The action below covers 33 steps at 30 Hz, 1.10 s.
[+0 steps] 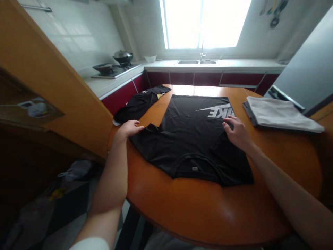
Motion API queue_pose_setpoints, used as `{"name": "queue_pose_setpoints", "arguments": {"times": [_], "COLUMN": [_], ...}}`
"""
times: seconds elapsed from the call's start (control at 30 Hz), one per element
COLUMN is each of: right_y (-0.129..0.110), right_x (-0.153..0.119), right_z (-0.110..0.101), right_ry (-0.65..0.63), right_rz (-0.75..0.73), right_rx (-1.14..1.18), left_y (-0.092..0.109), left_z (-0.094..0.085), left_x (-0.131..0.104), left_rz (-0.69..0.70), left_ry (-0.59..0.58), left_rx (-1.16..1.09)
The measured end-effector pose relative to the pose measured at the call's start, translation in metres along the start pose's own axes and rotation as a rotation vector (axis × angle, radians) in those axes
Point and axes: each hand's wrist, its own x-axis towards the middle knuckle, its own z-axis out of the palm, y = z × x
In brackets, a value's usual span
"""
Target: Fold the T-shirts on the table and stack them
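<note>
A black T-shirt (pixel 189 132) lies spread on the wooden table, its neckline toward me and its hem toward the window. A white logo with lettering shows upside down near its far right side. My left hand (pixel 129 128) is at the sleeve on the left, thumb and fingers closed on the sleeve's edge, which rises slightly. Over the shirt's right side, just below the lettering, my right hand (pixel 236 132) has its fingers apart and slightly bent. Its fingertips are at the cloth; whether they press on it I cannot tell.
Another dark garment (pixel 143 102) lies bunched at the table's left edge. Folded white and grey cloths (pixel 281 114) are stacked on the right of the table (pixel 182 205). Beyond are a stove with pans (pixel 122 57) and a sink (pixel 197 62). An orange-brown door (pixel 78 97) stands close on the left.
</note>
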Motion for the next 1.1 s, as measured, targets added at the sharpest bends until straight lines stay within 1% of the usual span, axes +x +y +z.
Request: {"name": "queue_pose_setpoints", "arguments": {"times": [0.07, 0.13, 0.27, 0.37, 0.47, 0.53, 0.63, 0.7, 0.77, 0.83, 0.87, 0.93, 0.97, 1.0, 1.03, 1.07, 1.1], "right_y": [-0.002, -0.005, -0.014, -0.018, -0.018, -0.019, -0.020, -0.022, -0.024, -0.026, -0.026, -0.027, -0.028, -0.028, -0.028, -0.029, -0.029], "right_x": [-0.010, -0.016, -0.019, -0.019, -0.020, -0.020, -0.019, -0.020, -0.020, -0.021, -0.022, -0.023, -0.023, -0.024, -0.024, -0.025, -0.025], "right_z": [0.001, 0.000, -0.001, 0.001, 0.003, 0.003, 0.001, 0.000, -0.001, 0.000, 0.000, 0.000, 0.001, 0.001, 0.001, 0.002, 0.002], "right_ry": [-0.011, 0.003, 0.028, 0.033, 0.041, 0.044, 0.046, 0.046, 0.044, 0.038, 0.033, 0.024, 0.021, 0.020, 0.020, 0.019, 0.016], "right_rz": [-0.014, -0.013, -0.040, -0.070, -0.080, -0.081, -0.087, -0.090, -0.092, -0.092, -0.093, -0.093, -0.094, -0.095, -0.096, -0.099, -0.101], "right_rx": [0.025, 0.054, 0.090, 0.117, 0.139, 0.147, 0.161, 0.168, 0.171, 0.170, 0.171, 0.174, 0.175, 0.176, 0.177, 0.179, 0.182], "left_y": [-0.009, -0.011, 0.000, 0.009, 0.014, 0.016, 0.027, 0.043, 0.066, 0.093, 0.106, 0.128, 0.135, 0.139, 0.140, 0.138, 0.134], "left_z": [-0.006, -0.012, -0.018, -0.021, -0.025, -0.029, -0.036, -0.037, -0.034, -0.026, -0.022, -0.011, -0.006, 0.000, 0.005, 0.010, 0.015], "left_x": [0.000, -0.003, -0.016, -0.031, -0.051, -0.062, -0.076, -0.082, -0.086, -0.088, -0.087, -0.082, -0.078, -0.072, -0.064, -0.057, -0.049], "left_rz": [-0.049, -0.063, -0.078, -0.095, -0.103, -0.080, 0.021, 0.118, 0.211, 0.275, 0.292, 0.303, 0.307, 0.320, 0.346, 0.387, 0.437], "left_ry": [-0.090, -0.142, -0.275, -0.359, -0.359, -0.347, -0.307, -0.263, -0.251, -0.313, -0.385, -0.578, -0.661, -0.704, -0.693, -0.631, -0.528], "left_rx": [0.002, 0.037, 0.131, 0.107, -0.025, -0.128, -0.209, -0.206, -0.206, -0.221, -0.231, -0.259, -0.281, -0.308, -0.342, -0.376, -0.406]}}
